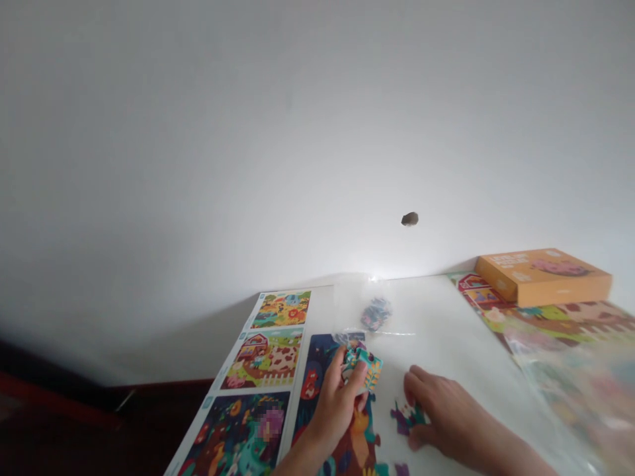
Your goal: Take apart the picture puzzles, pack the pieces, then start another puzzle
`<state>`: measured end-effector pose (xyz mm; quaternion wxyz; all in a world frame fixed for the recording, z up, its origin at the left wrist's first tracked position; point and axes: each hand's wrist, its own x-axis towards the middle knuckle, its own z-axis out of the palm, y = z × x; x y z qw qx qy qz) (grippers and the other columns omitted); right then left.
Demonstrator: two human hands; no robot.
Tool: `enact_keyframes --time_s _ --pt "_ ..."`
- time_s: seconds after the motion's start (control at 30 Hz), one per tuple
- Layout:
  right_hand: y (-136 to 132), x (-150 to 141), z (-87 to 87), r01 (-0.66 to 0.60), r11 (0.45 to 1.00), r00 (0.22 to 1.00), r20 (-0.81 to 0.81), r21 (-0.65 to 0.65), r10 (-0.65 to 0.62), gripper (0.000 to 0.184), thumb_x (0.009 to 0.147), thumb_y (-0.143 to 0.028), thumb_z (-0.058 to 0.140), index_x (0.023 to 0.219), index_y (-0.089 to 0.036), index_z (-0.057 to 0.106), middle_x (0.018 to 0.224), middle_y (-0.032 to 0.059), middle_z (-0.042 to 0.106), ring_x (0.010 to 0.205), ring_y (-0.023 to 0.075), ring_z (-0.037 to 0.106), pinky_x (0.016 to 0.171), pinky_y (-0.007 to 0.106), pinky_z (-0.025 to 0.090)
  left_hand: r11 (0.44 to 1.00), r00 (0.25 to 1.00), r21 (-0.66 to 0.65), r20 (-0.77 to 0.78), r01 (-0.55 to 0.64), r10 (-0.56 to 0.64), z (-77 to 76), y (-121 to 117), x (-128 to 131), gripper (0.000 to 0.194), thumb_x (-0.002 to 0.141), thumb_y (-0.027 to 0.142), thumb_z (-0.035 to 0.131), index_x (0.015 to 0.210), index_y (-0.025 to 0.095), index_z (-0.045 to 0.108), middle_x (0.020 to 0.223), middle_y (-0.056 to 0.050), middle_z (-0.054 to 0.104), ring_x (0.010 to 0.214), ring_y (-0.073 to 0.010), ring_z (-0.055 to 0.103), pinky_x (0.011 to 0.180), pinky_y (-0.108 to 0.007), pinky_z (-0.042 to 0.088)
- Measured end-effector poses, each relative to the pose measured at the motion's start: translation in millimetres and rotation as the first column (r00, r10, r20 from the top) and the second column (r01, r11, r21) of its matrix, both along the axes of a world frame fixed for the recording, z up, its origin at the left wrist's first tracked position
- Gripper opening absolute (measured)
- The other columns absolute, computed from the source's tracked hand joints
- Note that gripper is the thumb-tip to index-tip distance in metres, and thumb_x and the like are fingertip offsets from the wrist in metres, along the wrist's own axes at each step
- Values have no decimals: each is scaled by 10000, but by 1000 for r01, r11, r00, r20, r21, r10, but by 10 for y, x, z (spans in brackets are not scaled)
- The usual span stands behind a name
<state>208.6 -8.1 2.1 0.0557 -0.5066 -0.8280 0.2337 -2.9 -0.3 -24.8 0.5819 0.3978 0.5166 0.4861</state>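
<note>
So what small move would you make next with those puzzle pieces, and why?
I'd probably try the teal puzzle piece from the left hand against the dark-blue puzzle section just beneath it. It already sits right above those pieces, so it seems the easiest fit to test. The right hand can stay by the purple pieces.
</note>
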Motion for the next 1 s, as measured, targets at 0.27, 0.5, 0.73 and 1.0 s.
enact_keyframes --time_s 0.27,0.5,0.73,1.0 --pt "16 -23 -34 268 961 960 66 67 -272 419 663 -348 801 983 -176 592 1015 90 616 887 285 632 715 325 407 994 993 33 -49 109 -107 14 -42 -9 663 823 559 619 1331 189 408 649 15 594 487 -137 529 459 -234 360" --pt "74 1 -60 289 957 953 -99 22 -286 275 672 -232 758 824 -205 530 843 12 622 746 191 577 646 271 368 990 991 43 -28 136 -134 21 4 12 657 841 586 567 1320 166 405 585 19 599 432 -127 493 429 -222 311" --pt "49 -261 -118 203 964 776 -572 -173 -266 142 875 -286 548 788 -220 457 641 -45 569 562 118 500 553 227 376 990 988 50 -77 135 -131 70 -69 -47 618 795 527 660 1300 198 525 668 -28 639 521 -174 557 480 -259 406" --pt "-137 -353 53 8 997 881 -472 79 30 444 734 -330 708 1111 -208 508 1117 95 554 981 228 540 859 339 466 991 997 116 -33 -69 73 59 48 -98 479 735 527 726 1056 193 603 677 -21 644 591 -181 592 502 -239 424"
